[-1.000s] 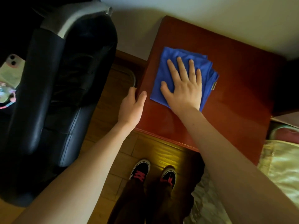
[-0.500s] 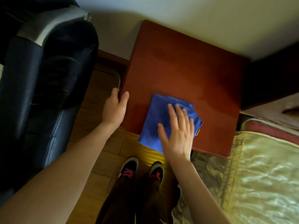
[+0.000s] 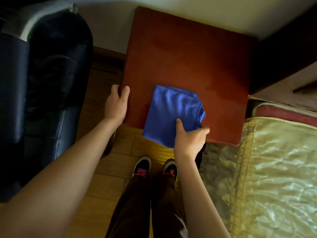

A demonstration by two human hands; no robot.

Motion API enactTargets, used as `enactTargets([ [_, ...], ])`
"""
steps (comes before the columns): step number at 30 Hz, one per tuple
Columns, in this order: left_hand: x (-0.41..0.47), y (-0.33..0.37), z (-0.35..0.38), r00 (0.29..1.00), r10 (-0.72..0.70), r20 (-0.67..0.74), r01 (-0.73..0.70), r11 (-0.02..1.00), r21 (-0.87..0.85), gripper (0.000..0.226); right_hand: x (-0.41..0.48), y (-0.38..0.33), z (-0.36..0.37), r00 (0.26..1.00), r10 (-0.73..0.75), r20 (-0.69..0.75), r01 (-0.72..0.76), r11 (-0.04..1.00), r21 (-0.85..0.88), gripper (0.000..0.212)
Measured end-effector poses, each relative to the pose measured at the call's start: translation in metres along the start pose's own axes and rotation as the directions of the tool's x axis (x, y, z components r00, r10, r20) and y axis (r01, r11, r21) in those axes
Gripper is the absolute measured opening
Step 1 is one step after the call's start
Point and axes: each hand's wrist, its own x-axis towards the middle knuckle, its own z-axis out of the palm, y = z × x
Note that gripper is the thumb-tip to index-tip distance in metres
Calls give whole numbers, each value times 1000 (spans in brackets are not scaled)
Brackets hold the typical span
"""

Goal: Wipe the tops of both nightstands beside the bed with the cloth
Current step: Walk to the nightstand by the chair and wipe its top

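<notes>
A folded blue cloth [image 3: 169,112] lies on the front part of the red-brown nightstand [image 3: 192,55], and its near corner hangs over the front edge. My right hand [image 3: 189,137] pinches the cloth's near right corner, thumb on top and fingers curled under. My left hand [image 3: 116,103] rests against the nightstand's left edge near its front corner, thumb on the top surface. Only this one nightstand is in view.
A dark leather armchair [image 3: 42,79] stands close on the left. The bed with a shiny gold cover [image 3: 274,177] lies at the right, touching the nightstand's side. My feet in black shoes [image 3: 154,167] stand on the wooden floor before the nightstand. A white wall runs behind.
My right hand slid the cloth from the far left of the top toward the front edge, then went from flat on the cloth to pinching its corner. The left hand stayed on the edge.
</notes>
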Motion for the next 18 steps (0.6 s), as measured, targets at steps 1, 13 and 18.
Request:
enactTargets([
  [1, -1, -1, 0, 1000, -10, 1, 10, 1000, 0, 56, 3, -1, -2, 998, 64, 14, -65, 997, 40, 62],
  [13, -80, 63, -46, 997, 70, -39, -51, 929, 367, 45, -22, -54, -79, 911, -5, 413, -143, 934, 327, 19],
  [18, -181, 153, -102, 977, 204, 66, -215, 931, 296, 40, -72, -103, -191, 914, -120, 387, -8, 950, 314, 17],
])
